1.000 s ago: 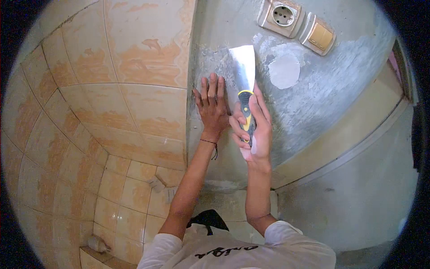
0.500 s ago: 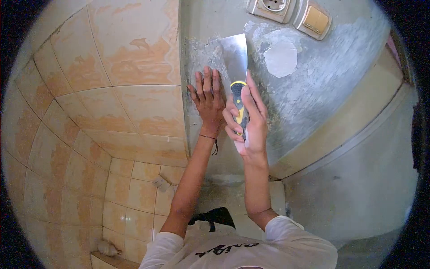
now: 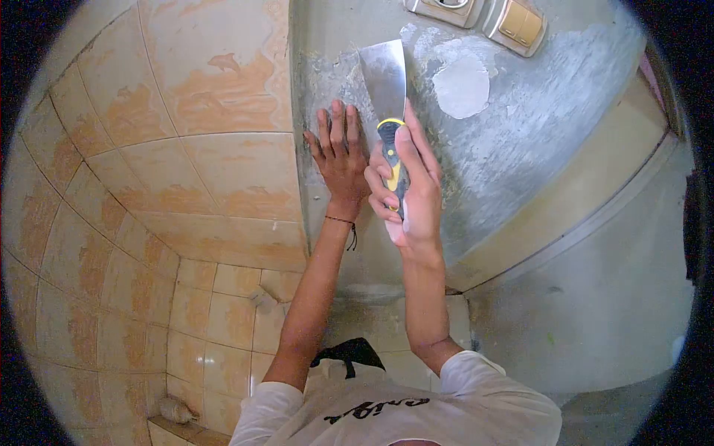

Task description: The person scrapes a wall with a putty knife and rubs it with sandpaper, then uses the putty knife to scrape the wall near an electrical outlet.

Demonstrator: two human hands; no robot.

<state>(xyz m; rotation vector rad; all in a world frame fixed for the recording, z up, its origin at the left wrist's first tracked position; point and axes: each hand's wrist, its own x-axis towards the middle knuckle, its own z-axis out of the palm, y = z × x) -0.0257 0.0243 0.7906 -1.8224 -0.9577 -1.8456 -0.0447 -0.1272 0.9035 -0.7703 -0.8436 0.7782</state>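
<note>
My right hand (image 3: 413,186) is wrapped round the black and yellow handle of a putty knife (image 3: 385,82), its broad metal blade pointing up the wall. To the left, my left hand (image 3: 341,163) lies flat against the grey plastered wall (image 3: 476,193) with its fingers spread, next to the tile edge. A dark cord bracelet is on that wrist. Right of the blade, a round white patch of filler (image 3: 461,88) shows on the wall. Rough, flaky plaster surrounds the blade and the left fingertips.
A power socket (image 3: 446,9) and a light switch (image 3: 515,28) sit at the top. Orange-patterned tiles (image 3: 216,82) cover the left wall. At right runs a cream door frame (image 3: 580,215). A pale object (image 3: 177,409) lies on a tiled ledge at lower left.
The whole view has shifted slightly, so the wall, hands and putty knife appear a little higher and further left. Both hands keep the same pose.
</note>
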